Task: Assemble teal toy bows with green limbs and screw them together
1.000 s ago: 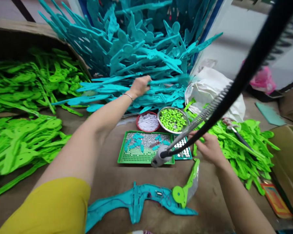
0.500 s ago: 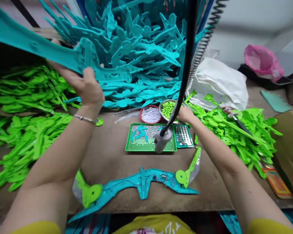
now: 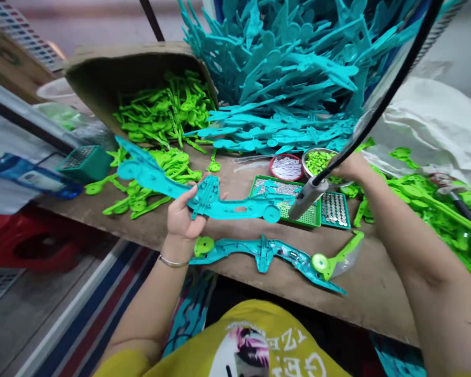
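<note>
My left hand (image 3: 186, 214) grips a teal plastic bow-shaped shell (image 3: 235, 208) near its middle, holding it above the table. Under it lies a second teal bow-shaped shell (image 3: 245, 247), with thin wires inside, a green limb (image 3: 341, 262) at its right end and a green disc (image 3: 204, 245) at its left. My right hand (image 3: 353, 167) reaches to a metal bowl of small green pieces (image 3: 317, 161); its fingers are hidden behind the black cable and the bowl's edge. A grey cylindrical tool (image 3: 308, 198) hangs from that cable in front of the trays.
A red bowl of white strips (image 3: 286, 167), a green tray (image 3: 316, 220) and a small tray of round metal pieces (image 3: 335, 209) stand mid-table. Teal shells (image 3: 282, 68) pile up behind. Green parts fill a cardboard box (image 3: 102, 89) on the left and heap up (image 3: 443, 204) at right.
The held teal shell has come down and nearer, from the upper left to just above the shell on the table. The view has swung left. My right hand stays at the green pieces.
</note>
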`<move>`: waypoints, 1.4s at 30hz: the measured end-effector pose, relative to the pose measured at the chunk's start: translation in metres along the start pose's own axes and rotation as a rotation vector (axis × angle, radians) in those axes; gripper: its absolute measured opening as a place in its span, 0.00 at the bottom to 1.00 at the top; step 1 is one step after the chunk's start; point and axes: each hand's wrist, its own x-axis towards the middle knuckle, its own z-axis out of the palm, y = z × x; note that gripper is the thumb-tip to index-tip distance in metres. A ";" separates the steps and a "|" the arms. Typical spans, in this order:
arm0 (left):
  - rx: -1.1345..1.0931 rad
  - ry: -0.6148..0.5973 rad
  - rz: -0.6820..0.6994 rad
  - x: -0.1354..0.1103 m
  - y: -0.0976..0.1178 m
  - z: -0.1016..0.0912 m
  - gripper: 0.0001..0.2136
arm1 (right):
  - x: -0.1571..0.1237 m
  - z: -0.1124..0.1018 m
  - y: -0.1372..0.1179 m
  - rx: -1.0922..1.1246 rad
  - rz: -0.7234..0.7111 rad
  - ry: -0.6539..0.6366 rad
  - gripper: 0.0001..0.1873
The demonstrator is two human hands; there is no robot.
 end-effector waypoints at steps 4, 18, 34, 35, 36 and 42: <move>-0.011 0.069 -0.037 -0.020 -0.007 -0.026 0.04 | -0.043 -0.026 0.009 0.209 0.054 0.131 0.13; 0.246 -0.011 -0.176 -0.109 -0.068 -0.028 0.16 | -0.239 -0.044 -0.119 1.109 -0.300 0.138 0.09; 0.310 -0.230 -0.310 -0.154 -0.172 -0.006 0.22 | -0.201 -0.009 -0.197 0.802 -0.485 0.636 0.03; 0.343 -0.240 -0.311 -0.153 -0.172 -0.006 0.19 | -0.201 -0.009 -0.198 0.794 -0.489 0.629 0.03; 0.371 -0.250 -0.308 -0.153 -0.171 -0.006 0.17 | -0.200 -0.009 -0.198 0.788 -0.494 0.619 0.03; 0.442 -0.279 -0.247 -0.153 -0.167 -0.007 0.07 | -0.197 -0.013 -0.193 0.727 -0.532 0.524 0.06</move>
